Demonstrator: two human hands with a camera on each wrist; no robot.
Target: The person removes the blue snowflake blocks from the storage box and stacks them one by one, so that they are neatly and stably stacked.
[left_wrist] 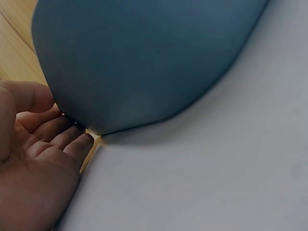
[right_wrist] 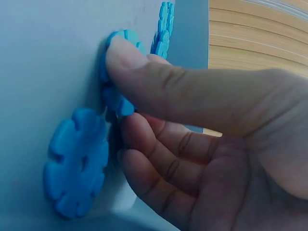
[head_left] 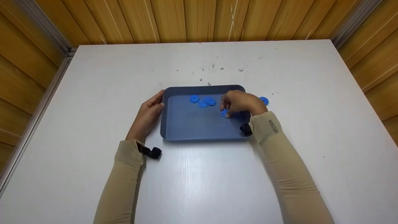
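Observation:
My right hand (head_left: 242, 101) is over the right part of a grey-blue tray (head_left: 186, 130), pinching a notched blue disc (head_left: 224, 112) between thumb and fingers. In the right wrist view the thumb covers part of this disc (right_wrist: 111, 96), which stands tilted near the tray floor. A second blue disc (right_wrist: 74, 166) with a small central slot lies close by the curled fingers. At the tray's left side, my left hand (head_left: 146, 116) touches the outer wall with thumb and fingertips. The left wrist view shows its fingers lightly bent against that wall (left_wrist: 144, 62).
Several more blue discs lie toward the tray's back: one (head_left: 194, 99) alone, others in an overlapping cluster (head_left: 207, 101). Outside, right of the tray, another blue disc (head_left: 264, 100) is on the white table (head_left: 199, 180). Wood-look panels (head_left: 199, 20) stand behind the table.

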